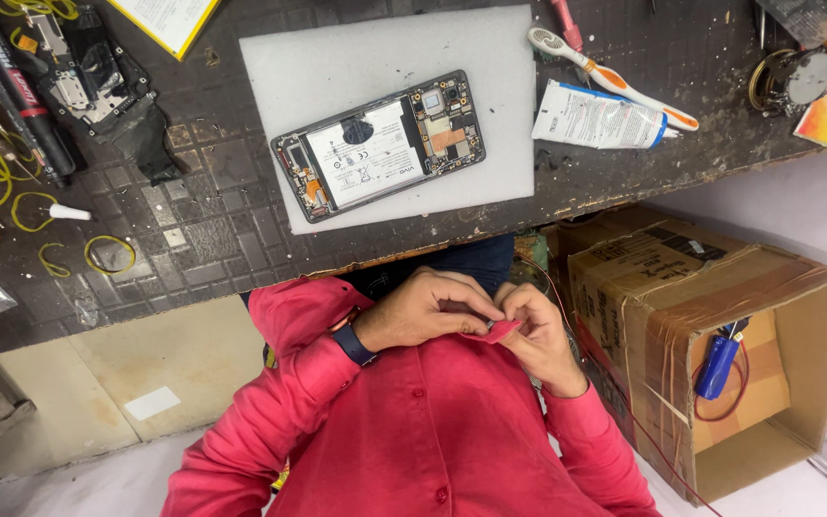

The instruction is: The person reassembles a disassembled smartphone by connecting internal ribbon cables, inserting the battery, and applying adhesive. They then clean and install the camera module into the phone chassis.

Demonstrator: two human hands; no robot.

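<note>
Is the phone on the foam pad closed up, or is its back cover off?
Open: the phone lies on the white foam pad with its back cover off, so the battery and circuit boards are exposed.

A small red flap of shirt fabric (502, 331), thin and creased, is pinched between the fingertips of both hands against the red shirt's chest, below the counter edge.

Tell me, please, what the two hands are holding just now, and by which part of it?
Both hands, the left hand and right hand, pinch a small red piece between their fingertips, at its edges; what the piece is cannot be told.
</note>
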